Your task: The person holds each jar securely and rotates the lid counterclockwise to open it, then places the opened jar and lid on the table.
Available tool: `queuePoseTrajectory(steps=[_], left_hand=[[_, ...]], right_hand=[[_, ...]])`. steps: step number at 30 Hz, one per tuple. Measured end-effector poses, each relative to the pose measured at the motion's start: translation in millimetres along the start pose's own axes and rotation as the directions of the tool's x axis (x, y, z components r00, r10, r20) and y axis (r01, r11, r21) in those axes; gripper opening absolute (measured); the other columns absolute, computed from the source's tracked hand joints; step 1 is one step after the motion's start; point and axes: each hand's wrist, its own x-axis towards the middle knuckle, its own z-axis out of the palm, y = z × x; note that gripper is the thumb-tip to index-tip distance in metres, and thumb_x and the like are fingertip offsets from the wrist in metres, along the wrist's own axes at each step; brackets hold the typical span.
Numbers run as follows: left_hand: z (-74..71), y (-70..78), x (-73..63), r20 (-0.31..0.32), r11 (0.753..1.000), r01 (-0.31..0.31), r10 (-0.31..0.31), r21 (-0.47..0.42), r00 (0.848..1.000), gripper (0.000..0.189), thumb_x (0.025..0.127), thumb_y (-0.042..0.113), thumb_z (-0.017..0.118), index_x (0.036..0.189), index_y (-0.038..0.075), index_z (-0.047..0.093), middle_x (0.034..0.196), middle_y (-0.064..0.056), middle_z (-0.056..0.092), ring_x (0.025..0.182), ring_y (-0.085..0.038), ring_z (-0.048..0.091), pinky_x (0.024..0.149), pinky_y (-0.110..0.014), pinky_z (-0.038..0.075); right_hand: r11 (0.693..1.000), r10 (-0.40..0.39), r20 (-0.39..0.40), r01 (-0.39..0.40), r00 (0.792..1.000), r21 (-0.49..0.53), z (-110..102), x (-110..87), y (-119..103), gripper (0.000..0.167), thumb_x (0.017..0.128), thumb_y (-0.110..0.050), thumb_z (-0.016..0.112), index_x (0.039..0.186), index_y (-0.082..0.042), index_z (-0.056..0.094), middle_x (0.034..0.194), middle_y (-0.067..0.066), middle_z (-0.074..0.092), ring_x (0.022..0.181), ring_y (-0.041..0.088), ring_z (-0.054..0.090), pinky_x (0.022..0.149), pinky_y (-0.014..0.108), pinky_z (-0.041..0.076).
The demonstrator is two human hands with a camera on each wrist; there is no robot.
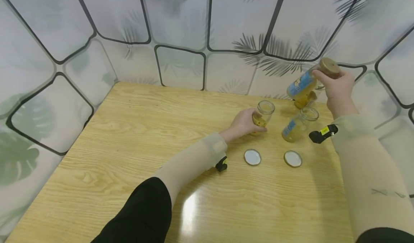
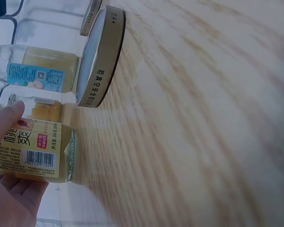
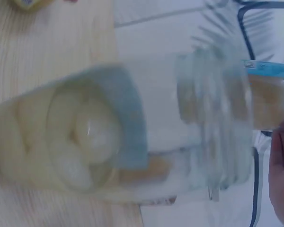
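My left hand [image 1: 244, 123] grips an open glass jar [image 1: 266, 115] low on its side, thumb and fingers around it. In the left wrist view this jar has a yellow label [image 2: 35, 149] with a barcode, and its base is at the tabletop. Raised at the right, my right hand [image 1: 339, 86] holds a blue-labelled jar [image 1: 302, 85] by its gold lid end [image 1: 329, 67], tilted with its base down to the left. Below it stands an open blue-labelled jar [image 1: 295, 128], with pale round fruit [image 3: 92, 135] in liquid showing in the right wrist view.
Two lids, a left one [image 1: 252, 157] and a right one [image 1: 293, 159], lie white side up in front of the jars. Another jar with yellow fruit [image 1: 304, 101] stands behind, partly covered by the raised jar. A patterned wall [image 1: 181, 67] borders the wooden table [image 1: 136, 128].
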Motion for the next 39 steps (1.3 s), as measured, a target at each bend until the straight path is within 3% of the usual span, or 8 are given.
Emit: queuePoseTrajectory(steps=[6,12,16,23,27,32,35,39], left_hand=[[-0.6,1.4,-0.7,-0.001,1.0,-0.001,0.001,0.003,1.0,0.054,0.086,0.033,0.091,0.128,0.008,0.069,0.127,-0.006,0.075,0.114,-0.02,0.071,0.095,-0.025,0.058],[-1.8,1.6,-0.7,0.006,1.0,-0.003,0.003,-0.001,1.0,0.055,0.087,0.033,0.091,0.13,0.007,0.068,0.128,-0.006,0.075,0.115,-0.02,0.07,0.096,-0.025,0.058],[-2.6,0.9,-0.8,0.008,1.0,-0.007,0.007,-0.014,1.0,0.055,0.087,0.032,0.09,0.13,0.007,0.067,0.129,-0.007,0.074,0.115,-0.02,0.071,0.095,-0.025,0.058],[-2.3,-0.6,0.7,0.01,1.0,-0.019,0.019,-0.01,1.0,0.055,0.087,0.033,0.09,0.13,0.006,0.068,0.128,-0.007,0.074,0.115,-0.02,0.071,0.094,-0.024,0.058],[-1.2,-1.7,2.0,0.005,1.0,-0.019,0.019,-0.008,1.0,0.055,0.087,0.033,0.091,0.129,0.007,0.068,0.128,-0.007,0.075,0.115,-0.02,0.071,0.095,-0.024,0.058],[0.5,-3.1,3.0,0.0,1.0,-0.015,0.015,0.009,1.0,0.057,0.086,0.034,0.091,0.13,0.007,0.068,0.128,-0.007,0.075,0.115,-0.02,0.071,0.095,-0.024,0.058],[1.1,-3.4,3.3,0.0,1.0,-0.009,0.009,0.015,1.0,0.059,0.085,0.035,0.092,0.131,0.007,0.067,0.129,-0.007,0.075,0.116,-0.021,0.071,0.095,-0.025,0.058],[0.3,-3.5,3.4,-0.003,1.0,-0.014,0.014,0.008,1.0,0.059,0.085,0.035,0.092,0.131,0.007,0.067,0.129,-0.008,0.075,0.116,-0.021,0.071,0.095,-0.027,0.059]], right_hand=[[0.893,-0.12,-0.031,0.122,0.992,0.433,18,-10.7,-11,0.018,0.088,0.005,0.082,0.103,-0.003,0.075,0.086,0.001,0.077,0.075,0.011,0.064,0.069,0.019,0.052],[0.876,-0.181,0.06,0.133,0.982,0.464,34,-26.0,-22,0.015,0.094,0.005,0.076,0.108,0.0,0.075,0.094,0.005,0.079,0.091,0.016,0.074,0.085,0.024,0.057],[0.819,-0.24,0.104,0.144,0.965,0.555,47,-37.8,-27,0.021,0.094,0.006,0.075,0.115,0.005,0.073,0.097,0.013,0.081,0.096,0.025,0.077,0.093,0.031,0.059],[0.738,-0.312,-0.002,0.244,0.95,0.63,78,-56.1,-38,0.035,0.079,0.002,0.085,0.111,0.005,0.07,0.089,0.015,0.077,0.084,0.025,0.073,0.082,0.035,0.059],[0.745,-0.27,-0.058,0.246,0.961,0.62,88,-64.9,-44,0.036,0.076,0.002,0.085,0.109,0.002,0.07,0.087,0.013,0.074,0.08,0.024,0.07,0.08,0.033,0.058],[0.871,-0.196,0.023,0.163,0.98,0.463,91,-78.7,-51,0.033,0.082,0.008,0.085,0.108,-0.006,0.069,0.095,0.006,0.075,0.09,0.018,0.066,0.083,0.027,0.055],[0.916,-0.234,0.125,0.176,0.964,0.36,93,-89.9,-51,0.031,0.085,0.011,0.081,0.108,-0.006,0.069,0.097,0.004,0.074,0.094,0.017,0.063,0.084,0.026,0.053],[0.908,-0.33,0.252,0.232,0.91,0.35,102,-105.4,-49,0.025,0.087,0.013,0.076,0.104,-0.004,0.07,0.094,0.005,0.073,0.091,0.019,0.064,0.084,0.027,0.054]])
